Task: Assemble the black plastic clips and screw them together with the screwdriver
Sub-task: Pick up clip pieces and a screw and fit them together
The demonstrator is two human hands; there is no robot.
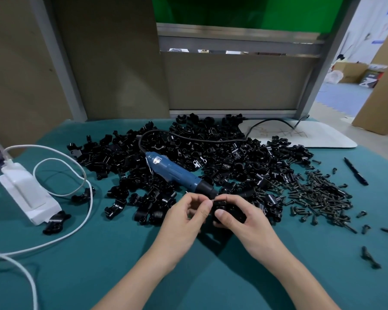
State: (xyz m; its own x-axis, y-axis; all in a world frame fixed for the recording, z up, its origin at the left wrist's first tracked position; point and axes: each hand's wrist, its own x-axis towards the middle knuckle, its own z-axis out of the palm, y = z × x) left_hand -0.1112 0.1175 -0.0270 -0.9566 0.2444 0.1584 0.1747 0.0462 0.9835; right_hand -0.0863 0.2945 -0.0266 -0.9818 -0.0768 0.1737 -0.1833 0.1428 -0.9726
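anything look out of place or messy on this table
Nothing looks damaged. The blue screwdriver lies slanted on top of the clip pile, and two loose clips sit apart at the left, by the white adapter.

**Small-parts assembly bench in a workshop**

A green-covered worktable (121, 265) carries a heap of black plastic clips (222, 153) at 12 o'clock, loose screws (318, 193) at 2 o'clock and a corded electric screwdriver (175, 173). Cardboard boxes (349, 72) stand on the floor at 1 o'clock.
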